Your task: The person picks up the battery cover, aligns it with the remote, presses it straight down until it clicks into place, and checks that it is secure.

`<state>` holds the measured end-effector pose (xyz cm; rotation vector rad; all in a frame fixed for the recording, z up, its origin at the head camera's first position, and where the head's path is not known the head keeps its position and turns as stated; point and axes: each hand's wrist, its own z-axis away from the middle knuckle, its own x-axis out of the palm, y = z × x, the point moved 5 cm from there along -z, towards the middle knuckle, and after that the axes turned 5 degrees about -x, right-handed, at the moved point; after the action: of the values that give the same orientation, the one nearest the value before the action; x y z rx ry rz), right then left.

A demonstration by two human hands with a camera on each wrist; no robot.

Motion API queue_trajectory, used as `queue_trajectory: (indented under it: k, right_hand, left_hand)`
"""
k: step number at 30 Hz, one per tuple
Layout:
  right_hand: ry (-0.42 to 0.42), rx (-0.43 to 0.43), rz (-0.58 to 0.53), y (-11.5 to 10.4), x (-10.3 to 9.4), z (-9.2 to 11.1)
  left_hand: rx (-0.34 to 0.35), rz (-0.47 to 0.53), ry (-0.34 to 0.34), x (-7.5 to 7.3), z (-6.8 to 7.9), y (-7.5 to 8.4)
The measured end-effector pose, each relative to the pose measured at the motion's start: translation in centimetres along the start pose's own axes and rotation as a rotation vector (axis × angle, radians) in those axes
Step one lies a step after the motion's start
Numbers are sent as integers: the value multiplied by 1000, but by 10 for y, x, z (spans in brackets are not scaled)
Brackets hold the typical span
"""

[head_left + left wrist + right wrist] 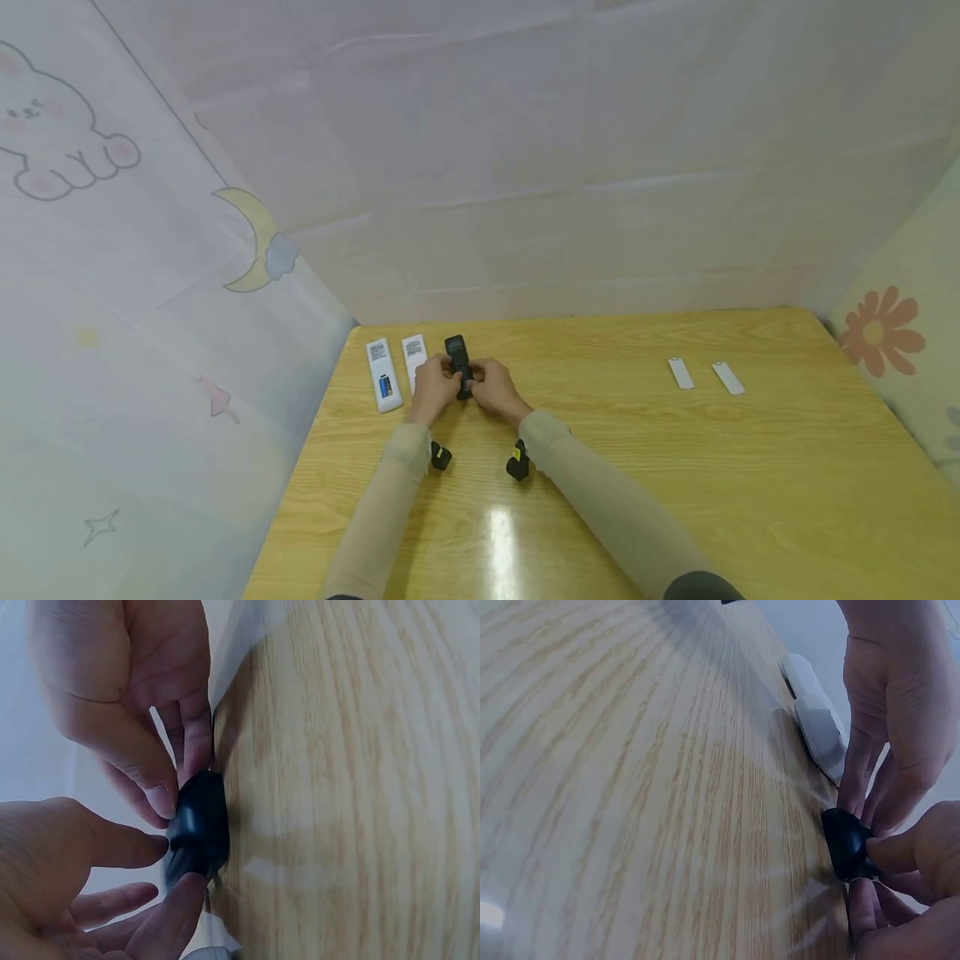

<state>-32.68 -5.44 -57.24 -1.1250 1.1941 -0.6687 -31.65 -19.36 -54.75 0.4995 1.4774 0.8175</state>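
Observation:
A black remote control [456, 354] lies on the table between both hands, its far end pointing away from me. My left hand [435, 385] grips its left side with thumb and fingers. From the right, my right hand [493, 388] pinches the near part. In the left wrist view, the remote's rounded near end [199, 825] shows between the left hand [97, 877] below and the right hand [142, 690] above. The right wrist view shows the same end [847, 844], the right hand [919, 900] low in the frame. Fingers hide much of the remote's near half.
Left of the hands lies a white remote control [378, 358] with a blue battery [386, 386] in its open compartment. Beside it, a second white remote [413, 347] is partly hidden by the left hand. Two white battery covers [681, 373] [727, 377] lie farther right on the wooden table [600, 433].

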Motion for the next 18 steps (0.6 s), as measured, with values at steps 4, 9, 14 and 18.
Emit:
queue_trajectory:
  k: [4,9,14,18]
  right_hand:
    - [10,9,4,0,-1,1]
    - [8,13,-4,-2,-1,2]
    - [4,9,9,-4,-3,3]
    - [6,20,13,-4,-5,3]
  left_hand:
    - [-6,-2,4,0,1,0]
    - [-11,-5,2,-1,3,2]
    - [-25,-29,2,-4,5,2]
    - [-35,-48,9,-7,5,2]
